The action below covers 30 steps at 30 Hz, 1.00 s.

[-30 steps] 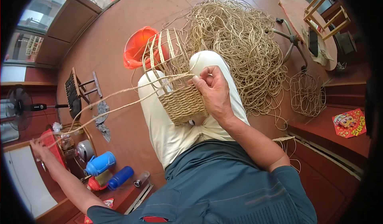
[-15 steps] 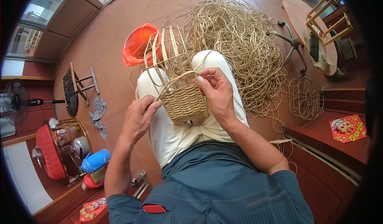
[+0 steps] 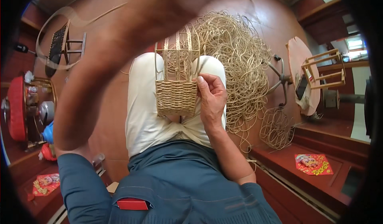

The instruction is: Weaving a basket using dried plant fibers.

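A half-woven basket (image 3: 176,98) stands between my thighs, its lower part woven of tan cord and its bare frame bars rising above. My right hand (image 3: 213,98) is closed on the basket's right upper edge, thumb and fingers pinching there. Raised high and close to the camera, my left hand (image 3: 195,0) is smeared by motion, and its fingers cannot be made out. A blurred loop of cord (image 3: 40,44) curves at the far left, and a thin strand shows by the left hand at the top. My left forearm hides part of the floor.
Beyond my knees lies a big heap of tan cord (image 3: 239,64). A wire frame (image 3: 277,128) sits right of it, near a round pink board (image 3: 293,64) with a small wooden stool (image 3: 325,72). At left are a dark-seated chair (image 3: 58,46) and a red round object (image 3: 16,108).
My left hand has left the basket's left edge and swung up and across toward the camera. My right hand keeps its hold; the basket now stands more upright. The view has turned.
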Tool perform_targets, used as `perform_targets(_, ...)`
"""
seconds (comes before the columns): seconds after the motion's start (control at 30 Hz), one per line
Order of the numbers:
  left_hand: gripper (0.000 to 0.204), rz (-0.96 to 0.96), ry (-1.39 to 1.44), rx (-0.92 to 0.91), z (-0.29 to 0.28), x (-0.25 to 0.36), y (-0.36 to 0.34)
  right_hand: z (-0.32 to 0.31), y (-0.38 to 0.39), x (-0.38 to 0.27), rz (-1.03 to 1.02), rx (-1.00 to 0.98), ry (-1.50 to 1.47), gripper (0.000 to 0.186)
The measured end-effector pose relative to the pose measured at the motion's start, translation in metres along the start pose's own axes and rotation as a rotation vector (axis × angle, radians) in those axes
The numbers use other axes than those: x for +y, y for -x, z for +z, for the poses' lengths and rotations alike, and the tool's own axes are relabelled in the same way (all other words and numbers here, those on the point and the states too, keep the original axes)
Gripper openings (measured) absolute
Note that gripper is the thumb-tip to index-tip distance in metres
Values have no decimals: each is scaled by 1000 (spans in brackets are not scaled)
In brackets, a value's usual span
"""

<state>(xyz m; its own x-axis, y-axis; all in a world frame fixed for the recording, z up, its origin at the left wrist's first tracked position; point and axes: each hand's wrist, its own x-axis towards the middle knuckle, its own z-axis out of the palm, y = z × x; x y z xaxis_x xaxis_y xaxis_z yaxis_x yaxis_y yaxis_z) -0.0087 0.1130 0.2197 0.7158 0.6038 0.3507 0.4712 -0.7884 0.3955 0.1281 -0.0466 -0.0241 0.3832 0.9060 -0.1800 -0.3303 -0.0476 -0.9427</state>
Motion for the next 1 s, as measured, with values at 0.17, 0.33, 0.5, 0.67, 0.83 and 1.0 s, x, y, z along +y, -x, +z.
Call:
perform_targets(0.17, 26, 28, 25, 251, 59, -12, 48, 4, 3, -2, -7, 12, 29, 22)
perform_targets(0.33, 30, -436, 463, 161, 114, -14, 112, -5, -3, -8, 41, -125, 145, 23)
perform_targets(0.5, 41, -299, 238, 272, 160, 5, 132, -8, -7, -17, 134, -227, 103, 24)
perform_targets(0.67, 44, -122, 52, 451, 173, 20, 145, -10, -6, -19, 165, -249, 43, 26)
perform_targets(0.83, 53, -132, -57, 302, 182, 8, 143, -12, -8, -19, 171, -288, 11, 28)
perform_targets(1.0, 60, -240, -49, 160, 179, 12, 126, -14, -8, -18, 176, -297, 5, 28)
